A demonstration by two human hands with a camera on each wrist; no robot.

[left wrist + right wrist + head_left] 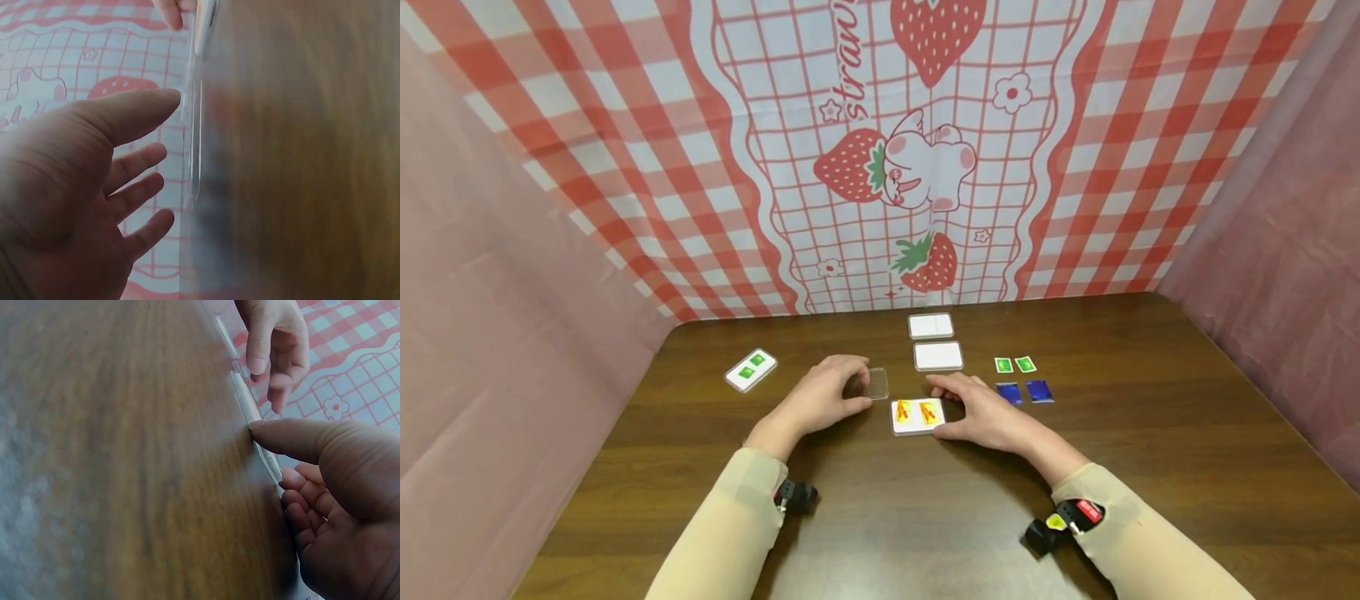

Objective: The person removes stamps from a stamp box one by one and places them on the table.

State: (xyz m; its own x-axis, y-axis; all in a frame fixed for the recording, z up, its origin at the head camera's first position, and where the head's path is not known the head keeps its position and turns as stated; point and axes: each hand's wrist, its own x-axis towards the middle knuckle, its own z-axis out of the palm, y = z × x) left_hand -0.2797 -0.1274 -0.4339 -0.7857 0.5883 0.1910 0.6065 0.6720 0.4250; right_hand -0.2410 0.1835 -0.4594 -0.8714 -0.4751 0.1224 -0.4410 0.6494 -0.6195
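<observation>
The left hand [823, 392] is relaxed and spread, the thumb well apart from the fingers. In the left wrist view the thumb tip meets or almost meets the edge of a clear lid [877, 384]; whether it touches I cannot tell.

The right hand [987, 412] lightly holds the right end of the case [916, 417]: its thumb lies against the near corner, and its curled fingertips sit at the end and far side. The case lies flat on the table [865, 533] between the two hands, two yellow-and-orange pictures side by side on its white face. The lid is just beyond its left end.

Two white cards [935, 357] [930, 326] lie beyond the case, one behind the other. Two green squares [1003, 365] and two blue squares [1040, 392] lie past the right hand; a green-marked card [751, 370] is out to the left.
</observation>
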